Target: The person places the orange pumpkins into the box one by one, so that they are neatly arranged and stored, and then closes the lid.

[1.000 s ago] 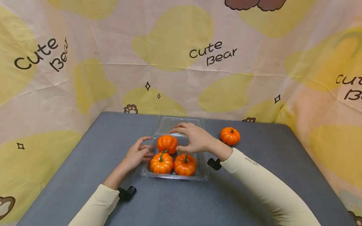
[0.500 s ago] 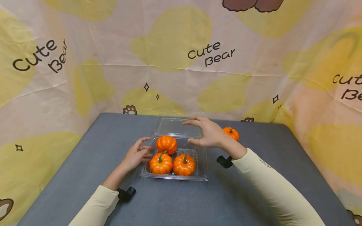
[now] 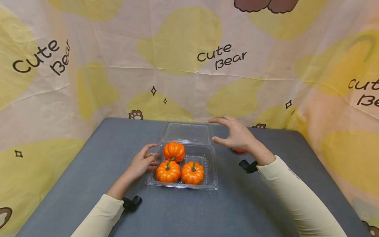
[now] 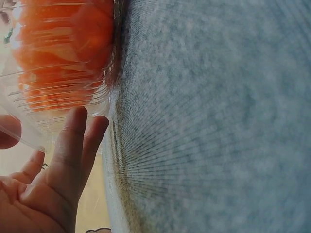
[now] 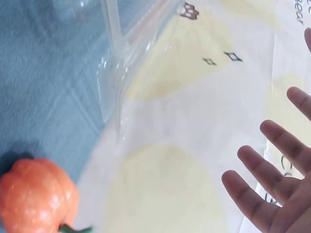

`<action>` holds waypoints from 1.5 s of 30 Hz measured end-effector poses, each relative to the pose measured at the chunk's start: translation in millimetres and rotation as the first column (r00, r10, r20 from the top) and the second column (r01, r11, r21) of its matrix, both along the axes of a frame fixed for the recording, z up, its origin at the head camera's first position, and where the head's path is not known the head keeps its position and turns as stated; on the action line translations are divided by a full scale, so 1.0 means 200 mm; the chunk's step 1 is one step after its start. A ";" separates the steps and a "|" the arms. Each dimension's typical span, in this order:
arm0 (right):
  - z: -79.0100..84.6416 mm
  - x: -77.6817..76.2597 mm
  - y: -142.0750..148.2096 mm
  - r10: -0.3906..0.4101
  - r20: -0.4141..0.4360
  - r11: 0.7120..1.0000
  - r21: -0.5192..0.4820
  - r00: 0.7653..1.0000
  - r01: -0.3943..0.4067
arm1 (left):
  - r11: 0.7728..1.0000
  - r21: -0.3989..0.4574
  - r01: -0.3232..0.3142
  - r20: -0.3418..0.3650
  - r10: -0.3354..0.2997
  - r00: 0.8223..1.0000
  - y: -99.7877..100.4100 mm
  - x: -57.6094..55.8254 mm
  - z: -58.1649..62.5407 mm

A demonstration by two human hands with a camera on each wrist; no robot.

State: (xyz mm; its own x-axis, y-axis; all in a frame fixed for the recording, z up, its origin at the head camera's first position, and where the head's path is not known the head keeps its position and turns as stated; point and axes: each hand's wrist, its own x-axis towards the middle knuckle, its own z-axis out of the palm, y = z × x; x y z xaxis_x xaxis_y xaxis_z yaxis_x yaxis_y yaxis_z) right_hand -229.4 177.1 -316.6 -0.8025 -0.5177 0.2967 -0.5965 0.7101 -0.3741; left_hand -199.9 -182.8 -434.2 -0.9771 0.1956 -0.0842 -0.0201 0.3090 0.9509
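A clear plastic clamshell box (image 3: 210,184) stands on the table with its lid (image 3: 188,132) folded back. Inside are three small orange pumpkins: one at the back left (image 3: 174,151), one at the front left (image 3: 168,171) and one at the front right (image 3: 192,173). My left hand (image 3: 144,163) rests against the box's left wall; in the left wrist view its fingertips (image 4: 77,116) touch the ribbed plastic. Held in the air right of the lid, my right hand (image 3: 235,133) has spread fingers and holds nothing. A fourth pumpkin (image 5: 36,196) lies beyond it, mostly hidden in the head view.
The grey table (image 3: 183,214) reaches back to a printed cloth backdrop (image 3: 177,42) that also hangs along both sides. Black wrist cameras (image 3: 132,203) sit on both wrists.
My right hand has moved right, away from above the box, and now covers most of the pumpkin outside it. The left hand and the three pumpkins inside stay put.
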 end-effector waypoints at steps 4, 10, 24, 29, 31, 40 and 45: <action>0.01 0.00 0.05 -0.049 0.008 0.999 -0.003 0.999 0.049 | 1.000 0.005 -0.001 0.005 0.001 1.000 0.00 0.00 0.00; 0.00 0.00 0.13 -0.115 0.041 0.993 -0.032 0.993 0.116 | 1.000 0.008 -0.007 0.013 0.007 1.000 0.00 0.00 -0.01; -0.08 -0.03 0.30 -0.208 0.102 0.967 -0.128 0.973 0.220 | 1.000 0.016 0.013 0.005 -0.013 1.000 -0.01 -0.01 0.00; -0.14 -0.04 0.35 -0.239 0.121 0.959 -0.128 0.963 0.254 | 1.000 0.017 0.010 0.007 -0.010 1.000 -0.01 0.00 0.00; -0.16 -0.05 0.37 -0.256 0.136 0.954 -0.121 0.957 0.273 | 1.000 0.020 0.008 0.009 -0.008 1.000 -0.01 0.00 0.00; -0.24 -0.06 0.43 -0.317 0.195 0.940 -0.065 0.928 0.334 | 1.000 0.021 0.006 0.011 -0.007 1.000 -0.01 -0.01 0.00; -0.29 -0.07 0.46 -0.360 0.245 0.928 -0.004 0.900 0.373 | 1.000 0.015 0.003 0.013 -0.003 1.000 -0.01 -0.01 -0.01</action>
State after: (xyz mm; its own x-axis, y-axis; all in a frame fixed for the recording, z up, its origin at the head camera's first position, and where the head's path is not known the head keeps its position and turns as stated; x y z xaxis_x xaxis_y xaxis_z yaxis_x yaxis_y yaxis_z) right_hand -243.7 270.0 -375.1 -0.9822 -0.1630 0.0931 -0.1876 0.8383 -0.5119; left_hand -201.7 -184.2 -435.9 -0.9753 0.1999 -0.0937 -0.0314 0.2946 0.9551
